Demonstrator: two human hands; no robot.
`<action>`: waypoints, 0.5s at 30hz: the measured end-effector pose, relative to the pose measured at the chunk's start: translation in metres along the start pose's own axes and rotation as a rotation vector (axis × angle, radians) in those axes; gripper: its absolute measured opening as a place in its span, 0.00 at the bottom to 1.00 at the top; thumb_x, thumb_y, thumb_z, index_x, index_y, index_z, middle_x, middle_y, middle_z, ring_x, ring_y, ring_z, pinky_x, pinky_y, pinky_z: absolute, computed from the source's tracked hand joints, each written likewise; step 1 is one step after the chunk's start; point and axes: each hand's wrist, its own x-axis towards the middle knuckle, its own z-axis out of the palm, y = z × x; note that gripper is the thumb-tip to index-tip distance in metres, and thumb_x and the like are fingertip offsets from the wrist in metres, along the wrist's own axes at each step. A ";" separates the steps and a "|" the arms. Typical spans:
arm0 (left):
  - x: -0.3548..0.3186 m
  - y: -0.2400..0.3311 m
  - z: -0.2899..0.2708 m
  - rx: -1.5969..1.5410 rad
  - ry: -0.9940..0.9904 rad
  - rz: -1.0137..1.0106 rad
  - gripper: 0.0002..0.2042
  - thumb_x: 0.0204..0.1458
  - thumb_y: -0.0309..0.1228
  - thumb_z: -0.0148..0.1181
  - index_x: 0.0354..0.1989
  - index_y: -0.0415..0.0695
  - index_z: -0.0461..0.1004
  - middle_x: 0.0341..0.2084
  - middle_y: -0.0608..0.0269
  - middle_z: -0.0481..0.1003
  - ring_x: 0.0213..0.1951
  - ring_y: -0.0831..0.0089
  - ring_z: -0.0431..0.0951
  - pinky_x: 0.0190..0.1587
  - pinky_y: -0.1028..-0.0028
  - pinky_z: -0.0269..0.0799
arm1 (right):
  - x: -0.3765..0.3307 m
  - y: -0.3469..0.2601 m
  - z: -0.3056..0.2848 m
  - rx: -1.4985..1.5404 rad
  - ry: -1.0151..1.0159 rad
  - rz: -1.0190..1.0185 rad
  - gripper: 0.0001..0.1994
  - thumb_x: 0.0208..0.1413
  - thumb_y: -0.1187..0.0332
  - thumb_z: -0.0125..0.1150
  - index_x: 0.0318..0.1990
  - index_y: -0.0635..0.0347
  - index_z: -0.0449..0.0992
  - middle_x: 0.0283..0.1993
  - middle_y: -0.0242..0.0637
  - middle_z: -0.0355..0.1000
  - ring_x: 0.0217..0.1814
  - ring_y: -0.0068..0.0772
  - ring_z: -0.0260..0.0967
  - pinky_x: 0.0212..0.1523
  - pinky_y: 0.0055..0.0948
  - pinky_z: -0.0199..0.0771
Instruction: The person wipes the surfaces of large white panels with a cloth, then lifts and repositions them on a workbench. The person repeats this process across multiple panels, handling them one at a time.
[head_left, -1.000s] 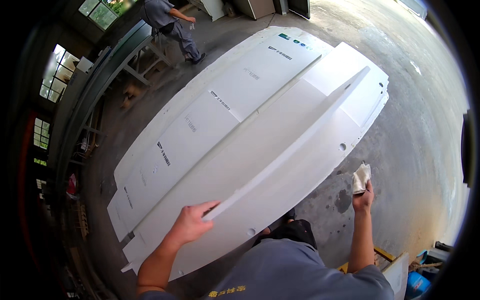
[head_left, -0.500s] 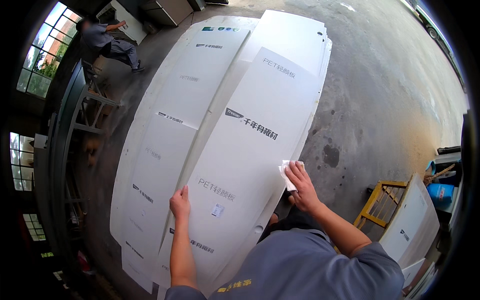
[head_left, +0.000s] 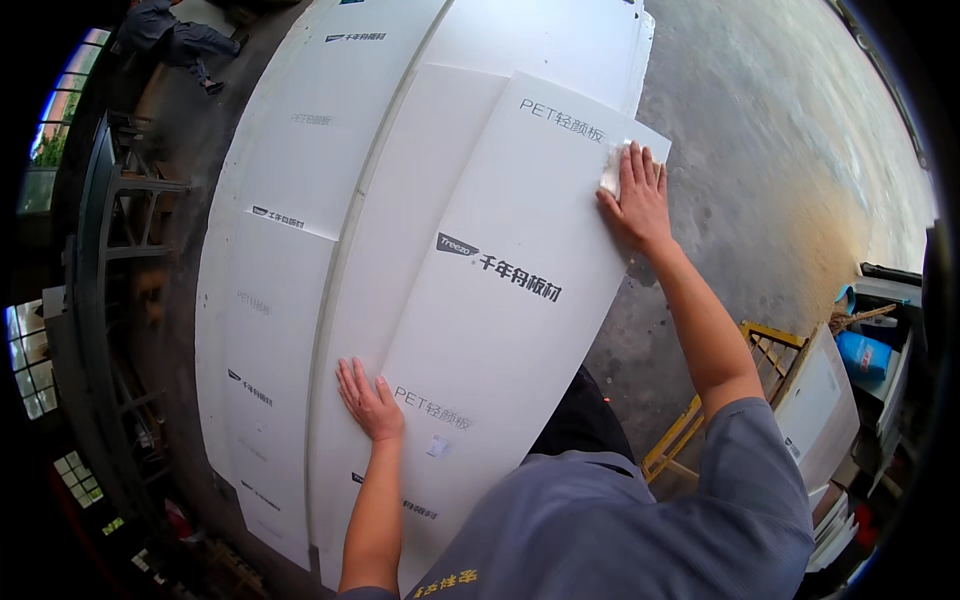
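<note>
One white panel [head_left: 478, 335] mid-frame: right hand [head_left: 640, 205] flat over a cloth [head_left: 611, 174] near its upper-right corner, left hand [head_left: 373, 405] fingers spread, empty, at its left edge; wiping looks started, remainder can't tell.

The left hand [head_left: 372, 402] lies palm-down, lower left of centre, fingers [head_left: 361, 376] apart, its forearm [head_left: 372, 510] nearly upright. The right arm [head_left: 703, 318] slants up-left, its hand [head_left: 642, 205] flat, right of upper centre.

The top board [head_left: 490, 345] is white with dark gray print [head_left: 457, 245]. The cloth [head_left: 609, 180] is cream. The gray shirt [head_left: 640, 525] has yellow letters [head_left: 468, 577].
</note>
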 end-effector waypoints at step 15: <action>0.002 0.002 -0.005 -0.035 -0.030 0.026 0.30 0.61 0.34 0.48 0.73 0.38 0.60 0.76 0.46 0.53 0.77 0.45 0.49 0.77 0.48 0.40 | -0.056 -0.131 -0.026 0.212 -0.360 -0.588 0.42 0.63 0.43 0.54 0.76 0.64 0.54 0.82 0.46 0.48 0.85 0.43 0.41 0.82 0.45 0.37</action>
